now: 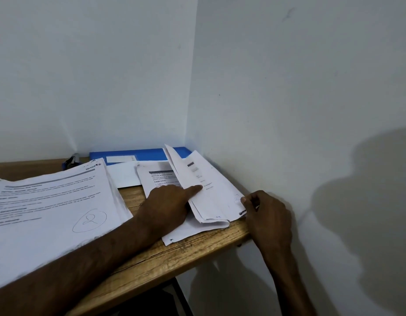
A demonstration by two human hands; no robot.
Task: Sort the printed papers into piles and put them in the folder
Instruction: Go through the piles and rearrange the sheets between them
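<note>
Left hand [170, 204] presses a straight forefinger between the white printed sheets [209, 192] to part them; right hand [268, 215] pinches their corner steady with curled fingers [248, 200].

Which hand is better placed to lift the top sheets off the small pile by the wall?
Right: the right hand pinches the top sheets at their near corner; the left hand only presses on them.
</note>
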